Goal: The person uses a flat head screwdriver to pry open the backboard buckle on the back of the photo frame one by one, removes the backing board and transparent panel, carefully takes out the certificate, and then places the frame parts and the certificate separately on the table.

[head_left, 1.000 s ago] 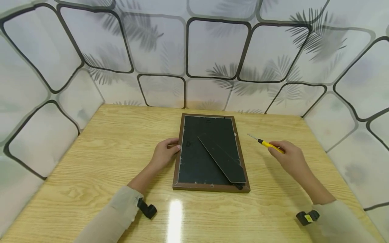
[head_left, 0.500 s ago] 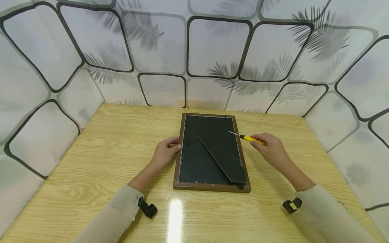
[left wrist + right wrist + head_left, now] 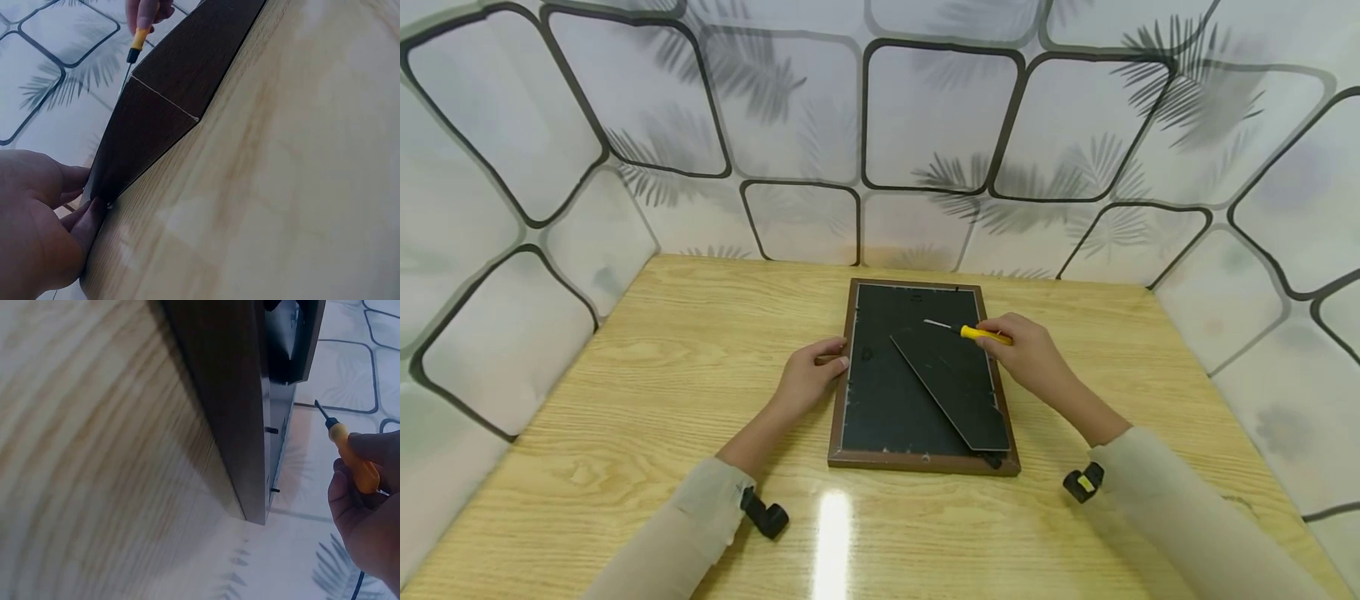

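A picture frame [image 3: 925,461] with a brown border lies face down on the table, its black backing board [image 3: 880,400] uppermost. A black easel leg [image 3: 951,392] lies slantwise across the backing. My left hand [image 3: 808,375] holds the frame's left edge, thumb and fingers on its side in the left wrist view. In my right hand [image 3: 1026,350] I grip a screwdriver with a yellow handle [image 3: 985,335]. Its blade points left above the upper part of the backing, apart from it in the right wrist view. Small dark tabs [image 3: 271,430] stick out along the frame's inner rim.
The wood-grain table [image 3: 685,333] extends on both sides of the frame. Behind it and at the sides stand pale patterned walls [image 3: 805,125]. A black wrist camera [image 3: 765,512] sits on the left sleeve, another camera [image 3: 1083,482] on the right sleeve.
My right hand has moved left with the screwdriver, from the bare table on the right to over the frame. The left hand and the frame have stayed in place.
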### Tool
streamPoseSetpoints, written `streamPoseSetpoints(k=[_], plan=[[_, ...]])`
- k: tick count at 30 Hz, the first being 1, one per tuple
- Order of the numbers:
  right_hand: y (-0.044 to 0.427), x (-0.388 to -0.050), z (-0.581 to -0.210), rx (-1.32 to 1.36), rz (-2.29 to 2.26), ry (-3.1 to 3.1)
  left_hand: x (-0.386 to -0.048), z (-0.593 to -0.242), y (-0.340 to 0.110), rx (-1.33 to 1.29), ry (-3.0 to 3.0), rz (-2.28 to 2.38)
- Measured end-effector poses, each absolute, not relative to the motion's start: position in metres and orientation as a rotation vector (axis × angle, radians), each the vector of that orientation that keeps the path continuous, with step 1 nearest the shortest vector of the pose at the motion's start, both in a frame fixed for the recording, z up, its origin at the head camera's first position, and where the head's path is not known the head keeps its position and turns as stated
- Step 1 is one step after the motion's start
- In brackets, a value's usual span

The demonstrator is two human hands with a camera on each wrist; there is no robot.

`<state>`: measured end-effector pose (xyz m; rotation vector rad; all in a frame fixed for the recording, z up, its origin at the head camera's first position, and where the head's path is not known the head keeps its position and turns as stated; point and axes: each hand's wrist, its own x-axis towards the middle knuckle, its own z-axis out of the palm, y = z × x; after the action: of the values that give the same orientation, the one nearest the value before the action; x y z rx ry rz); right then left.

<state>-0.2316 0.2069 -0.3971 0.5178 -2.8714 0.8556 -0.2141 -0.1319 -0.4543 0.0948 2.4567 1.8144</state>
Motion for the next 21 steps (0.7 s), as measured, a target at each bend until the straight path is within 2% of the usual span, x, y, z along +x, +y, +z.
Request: streamPoseSetpoints(k=[21], plan=[[0.153, -0.289, -0.396, 0.667, 0.871, -2.955, -0.215, -0.457, -0.132, 0.145, 2.491, 1.792]])
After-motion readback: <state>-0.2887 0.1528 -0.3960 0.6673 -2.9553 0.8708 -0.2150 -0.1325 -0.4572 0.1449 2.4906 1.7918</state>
